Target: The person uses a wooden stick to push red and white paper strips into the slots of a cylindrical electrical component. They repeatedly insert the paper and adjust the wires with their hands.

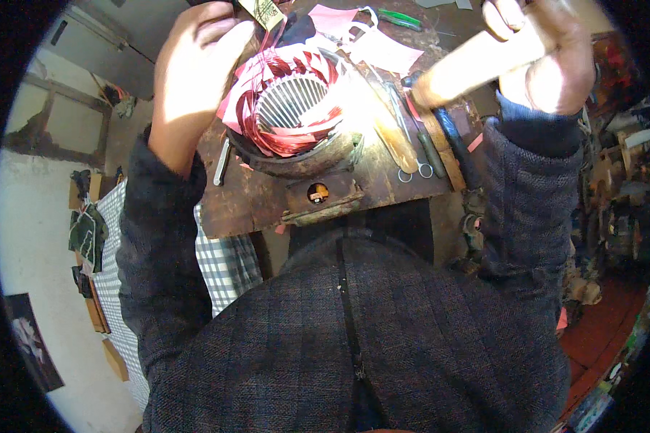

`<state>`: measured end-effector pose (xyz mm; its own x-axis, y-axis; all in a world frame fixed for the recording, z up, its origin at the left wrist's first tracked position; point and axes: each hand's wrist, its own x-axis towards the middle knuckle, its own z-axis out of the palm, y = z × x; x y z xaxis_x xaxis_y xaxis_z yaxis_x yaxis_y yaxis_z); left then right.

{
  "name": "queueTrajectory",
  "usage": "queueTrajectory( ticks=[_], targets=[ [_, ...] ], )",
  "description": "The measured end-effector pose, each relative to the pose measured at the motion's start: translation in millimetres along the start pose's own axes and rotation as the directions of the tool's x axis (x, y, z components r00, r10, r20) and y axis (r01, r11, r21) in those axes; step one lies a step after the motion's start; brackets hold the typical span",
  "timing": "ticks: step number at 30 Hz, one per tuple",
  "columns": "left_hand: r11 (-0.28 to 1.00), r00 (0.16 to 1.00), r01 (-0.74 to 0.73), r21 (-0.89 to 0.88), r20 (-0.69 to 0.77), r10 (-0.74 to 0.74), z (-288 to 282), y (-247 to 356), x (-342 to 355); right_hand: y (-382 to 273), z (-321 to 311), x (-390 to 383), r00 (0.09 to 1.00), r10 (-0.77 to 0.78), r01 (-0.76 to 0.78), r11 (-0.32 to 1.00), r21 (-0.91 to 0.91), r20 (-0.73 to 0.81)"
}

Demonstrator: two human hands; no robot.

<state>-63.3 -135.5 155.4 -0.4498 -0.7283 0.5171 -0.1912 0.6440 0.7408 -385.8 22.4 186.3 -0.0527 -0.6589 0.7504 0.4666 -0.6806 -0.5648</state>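
A motor stator sits on the worn wooden table, its slotted metal bore ringed by red copper windings and pink insulating paper. My left hand is beside its far left edge, fingers curled near a small yellow printed tag and some thin red leads. What those fingers hold, if anything, is hidden. On the right, above the table, my right hand grips a thick wooden rod, brightly lit and pointing toward the stator. A strong glare washes out the stator's right side.
Right of the stator lie a yellowish wooden stick, scissors, a dark green-handled tool and a blue-black handle. A pocketknife-like silver piece lies left. Pink paper and a green-handled tool are at the back.
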Motion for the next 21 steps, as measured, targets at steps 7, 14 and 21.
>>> queueTrajectory(
  ticks=[7,14,21],
  targets=[
    [0.861,0.920,-0.391,0.326,0.138,0.366,23.6,69.4,-75.9,10.1,50.2,38.8,0.956,0.012,-0.012,1.000,0.001,-0.295],
    [0.753,0.933,-0.275,0.598,0.356,0.058,64.9,62.2,-88.5,38.9,93.7,41.2,0.923,0.036,-0.062,0.997,-0.056,-0.383],
    [0.819,0.961,-0.261,0.511,0.219,0.169,75.9,56.2,-80.2,93.5,78.7,27.0,0.944,0.053,-0.132,0.965,-0.225,-0.327]
  ],
)
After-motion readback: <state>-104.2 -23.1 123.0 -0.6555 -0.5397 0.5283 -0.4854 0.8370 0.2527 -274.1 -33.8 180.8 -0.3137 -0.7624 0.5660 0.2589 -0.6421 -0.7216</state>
